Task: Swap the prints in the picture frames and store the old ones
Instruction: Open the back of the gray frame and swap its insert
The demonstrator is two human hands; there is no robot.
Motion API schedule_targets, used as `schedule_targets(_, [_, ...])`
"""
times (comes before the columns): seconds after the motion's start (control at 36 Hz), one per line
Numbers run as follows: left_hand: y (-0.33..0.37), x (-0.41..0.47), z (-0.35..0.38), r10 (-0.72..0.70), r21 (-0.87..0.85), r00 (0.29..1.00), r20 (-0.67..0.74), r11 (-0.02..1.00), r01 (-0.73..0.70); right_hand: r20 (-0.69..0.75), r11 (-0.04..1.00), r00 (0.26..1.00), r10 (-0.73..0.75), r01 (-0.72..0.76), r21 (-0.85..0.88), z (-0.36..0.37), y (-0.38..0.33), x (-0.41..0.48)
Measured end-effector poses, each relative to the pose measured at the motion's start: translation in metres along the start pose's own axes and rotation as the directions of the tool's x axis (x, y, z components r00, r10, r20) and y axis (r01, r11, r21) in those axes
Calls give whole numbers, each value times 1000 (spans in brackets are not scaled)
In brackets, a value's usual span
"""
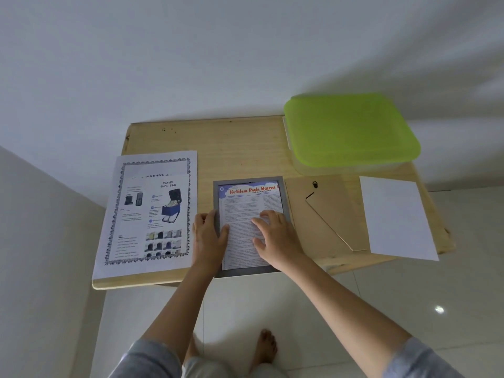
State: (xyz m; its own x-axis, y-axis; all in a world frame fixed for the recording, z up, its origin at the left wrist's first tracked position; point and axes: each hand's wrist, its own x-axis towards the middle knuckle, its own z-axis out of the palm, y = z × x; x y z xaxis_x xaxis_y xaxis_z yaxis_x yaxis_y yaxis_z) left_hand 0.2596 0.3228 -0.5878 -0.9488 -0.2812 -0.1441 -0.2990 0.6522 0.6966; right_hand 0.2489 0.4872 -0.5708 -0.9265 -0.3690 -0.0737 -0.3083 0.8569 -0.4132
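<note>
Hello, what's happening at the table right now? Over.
Left hand, right hand open, pressing print in frame. Backing board off, lying right of frame. Nothing blocking.

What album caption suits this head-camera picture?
Left hand and right hand press a printed page into a grey frame on a wooden table, backing board alongside.
</note>
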Motion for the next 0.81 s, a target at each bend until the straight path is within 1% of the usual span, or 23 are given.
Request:
schedule_targets(0.06, [-1,-1,0,25,8,1000,-12,1000,-25,-6,999,1000,-3,3,35,-2,3,0])
schedule_targets(0.14, [-3,-4,-3,115,54,993,5,992,-115,-88,992,995,44,-33,120,-11,15,-1])
schedule_targets(0.19, [-6,-8,-7,161,93,985,68,982,-167,-152,983,981,122,-99,152,-20,29,-1])
schedule_targets(0.28, [-18,-17,-13,194,150,962,192,963,-224,-219,950,934,282,-241,197,-33,54,-1])
schedule_targets(0.33, [-28,-23,-15,189,179,941,280,953,-244,-213,918,902,375,-329,223,-39,69,-1])
schedule_targets(0.39, [-35,-29,-16,199,178,914,354,945,-275,-186,902,889,418,-381,203,-40,80,0])
schedule_targets(0.47, [-42,-31,-19,230,174,873,430,928,-330,-166,882,870,465,-439,170,-38,90,1])
schedule_targets(0.56, [-44,-27,-22,217,203,852,477,916,-347,-203,877,854,480,-460,140,-35,94,1])
schedule_targets(0.67, [-45,-27,-22,212,237,846,490,901,-363,-250,883,847,470,-452,128,-34,94,0])
schedule_targets(0.81, [-43,-29,-23,216,221,853,476,909,-354,-229,883,858,459,-469,13,-39,87,2])
